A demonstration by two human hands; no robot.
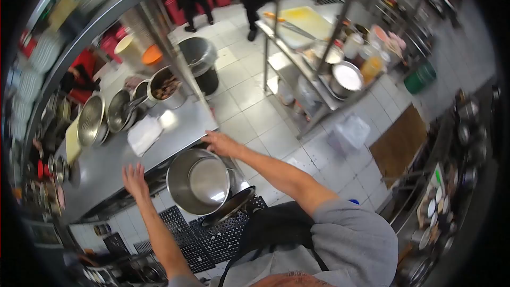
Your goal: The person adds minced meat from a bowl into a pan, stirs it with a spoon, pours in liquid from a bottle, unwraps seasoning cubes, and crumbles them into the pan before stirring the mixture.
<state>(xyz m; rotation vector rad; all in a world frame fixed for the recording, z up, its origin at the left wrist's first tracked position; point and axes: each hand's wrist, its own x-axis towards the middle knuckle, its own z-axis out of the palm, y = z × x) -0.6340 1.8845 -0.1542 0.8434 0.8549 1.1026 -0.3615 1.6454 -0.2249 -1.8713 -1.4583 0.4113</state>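
Note:
A large, deep steel pot (183,167) with nothing visible inside stands in front of me, at the near edge of the steel worktable (114,157). To the left of the pot, my left hand (135,182) is raised with its fingers spread and nothing in it. My right hand (222,143) is at the pot's far rim, beside the table corner, fingers stretched out. Whether it touches the rim or the table I cannot tell. A crumpled white cloth (144,135) lies on the worktable beyond the pot.
Steel bowls (91,119) and a pot of dark food chunks (167,87) line the worktable's back. A bin (199,56) stands past its corner. At right are a prep table (289,48) and a clear tub (350,130) on the floor. Black perforated mats (180,231) lie below.

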